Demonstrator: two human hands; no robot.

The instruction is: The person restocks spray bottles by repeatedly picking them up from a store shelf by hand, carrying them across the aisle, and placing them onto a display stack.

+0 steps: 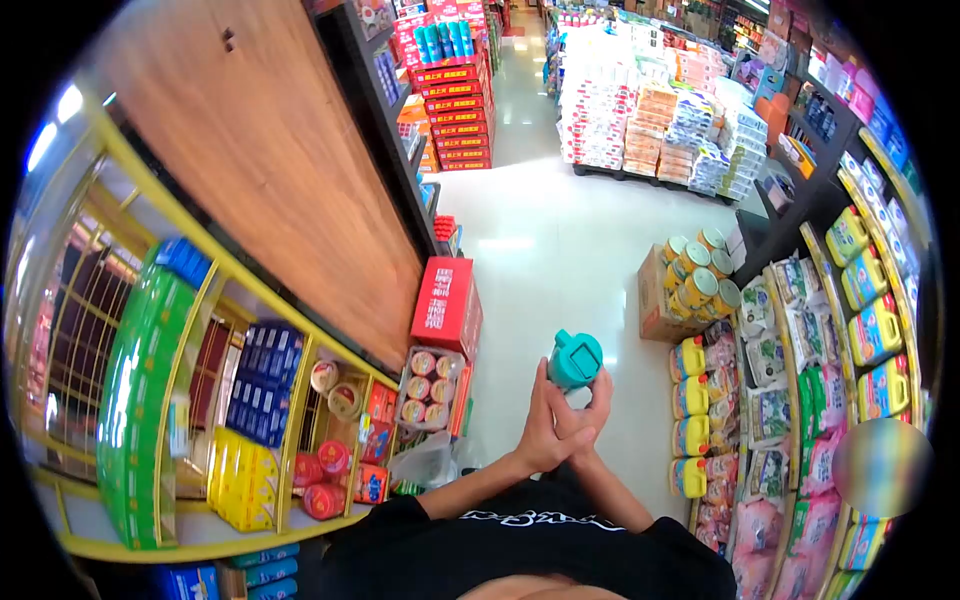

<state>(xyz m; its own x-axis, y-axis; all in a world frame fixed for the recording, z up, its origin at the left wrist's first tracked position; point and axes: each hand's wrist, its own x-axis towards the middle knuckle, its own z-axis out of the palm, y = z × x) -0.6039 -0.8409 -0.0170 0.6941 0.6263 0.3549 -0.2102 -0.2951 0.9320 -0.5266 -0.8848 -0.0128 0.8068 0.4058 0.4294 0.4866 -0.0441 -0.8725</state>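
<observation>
A teal lidded cup (pixel 577 362) is held upright in front of my chest, its lid facing up toward me. My left hand (pixel 547 425) is closed around its left and lower side. On the other side, my right hand (pixel 591 412) curls against the cup's lower right, and the two hands touch each other below it. Part of the cup's lower body is covered by my fingers.
Shelves with bottles (pixel 884 388) and bagged goods line my right. A carton of yellow tins (pixel 700 285) stands on the aisle floor (pixel 535 270). At left are a red box (pixel 445 305), packed tubs (pixel 430 388) and a yellow-edged shelf (pixel 190 400). Stacked packages (pixel 640 110) are ahead.
</observation>
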